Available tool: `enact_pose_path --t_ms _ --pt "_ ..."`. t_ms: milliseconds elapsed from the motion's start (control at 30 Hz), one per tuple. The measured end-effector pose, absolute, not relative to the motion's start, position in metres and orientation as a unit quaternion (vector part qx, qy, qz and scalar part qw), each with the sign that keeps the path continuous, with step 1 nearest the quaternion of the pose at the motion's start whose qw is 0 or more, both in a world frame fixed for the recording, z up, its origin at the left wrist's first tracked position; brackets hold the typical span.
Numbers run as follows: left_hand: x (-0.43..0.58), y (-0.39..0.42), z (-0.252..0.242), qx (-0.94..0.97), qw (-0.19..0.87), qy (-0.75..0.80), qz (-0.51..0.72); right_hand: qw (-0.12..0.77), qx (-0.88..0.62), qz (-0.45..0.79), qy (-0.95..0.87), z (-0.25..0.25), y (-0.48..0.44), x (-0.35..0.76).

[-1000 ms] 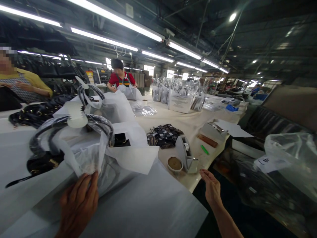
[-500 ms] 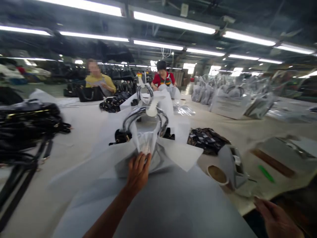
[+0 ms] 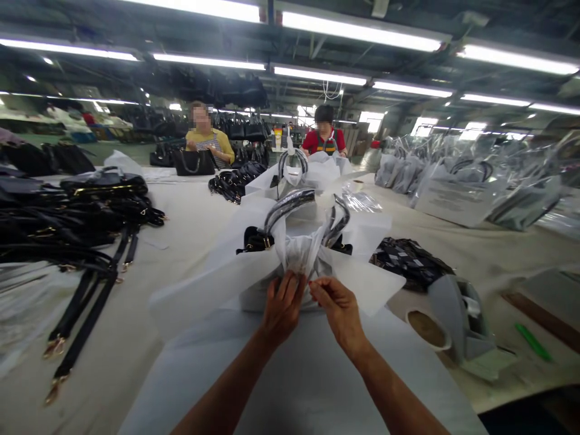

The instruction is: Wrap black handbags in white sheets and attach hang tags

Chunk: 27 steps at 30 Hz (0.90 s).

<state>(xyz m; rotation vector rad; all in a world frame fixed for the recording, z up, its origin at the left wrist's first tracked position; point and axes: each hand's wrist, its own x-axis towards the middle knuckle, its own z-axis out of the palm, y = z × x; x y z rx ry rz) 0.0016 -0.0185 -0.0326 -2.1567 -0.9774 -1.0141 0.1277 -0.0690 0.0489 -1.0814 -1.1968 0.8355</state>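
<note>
A black handbag [image 3: 256, 241] stands in front of me, wrapped in white tissue paper [image 3: 299, 251], its handles [image 3: 290, 204] sheathed in clear film. My left hand [image 3: 281, 308] presses flat against the gathered tissue at the bag's near side, fingers stretched upward. My right hand [image 3: 338, 308] is beside it, thumb and fingers pinched on a fold of the same tissue. Both arms rest over a large white sheet [image 3: 294, 386] spread on the table.
Black straps and bags [image 3: 72, 223] pile up at the left. At the right sit a heap of dark tags [image 3: 410, 257], a tape dispenser [image 3: 462, 323], a small bowl [image 3: 426, 329] and a green pen [image 3: 533, 342]. Two people work at the far end; wrapped bags [image 3: 453, 181] line the back right.
My right hand came up from the table's edge to the tissue beside my left hand. The view swung left, bringing the bag to the centre.
</note>
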Motion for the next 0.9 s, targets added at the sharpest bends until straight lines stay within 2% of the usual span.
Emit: enact_pose_path --t_ms 233,567,900 --pt "-0.002 -0.016 -0.038 -0.805 0.284 -0.339 -0.396 0.573 -0.577 0.322 -0.484 0.015 -0.029 0.121" --pt "-0.007 -0.015 -0.036 -0.813 0.258 -0.31 -0.419 0.529 -0.671 0.215 -0.474 0.014 -0.02 0.111" --pt "-0.01 -0.014 -0.031 -0.812 0.267 -0.3 -0.423 0.435 -0.751 0.205 -0.454 0.023 -0.016 0.11"
